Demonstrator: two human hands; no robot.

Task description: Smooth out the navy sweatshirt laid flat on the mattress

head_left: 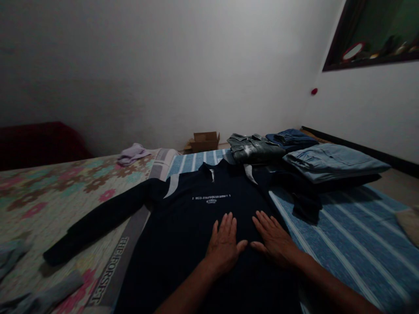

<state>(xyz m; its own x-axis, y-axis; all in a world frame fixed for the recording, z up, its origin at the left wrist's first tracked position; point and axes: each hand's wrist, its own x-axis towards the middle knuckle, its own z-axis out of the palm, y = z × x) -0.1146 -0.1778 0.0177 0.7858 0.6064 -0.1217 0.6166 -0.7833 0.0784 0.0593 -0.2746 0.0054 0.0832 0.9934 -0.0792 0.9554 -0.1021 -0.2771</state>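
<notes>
The dark navy pullover (183, 213) lies face up, its body mostly on the blue striped cover (353, 248) and one sleeve stretched onto the floral cover (101, 192). Left hand (225, 244) and right hand (273, 239) rest flat on its front, fingers extended and grasping nothing. Pressing while sliding could ruck the fabric or drag the cover beneath; the bent far sleeve, close beside the folded clothes (337, 161), could snag and disturb them if pulled.
</notes>
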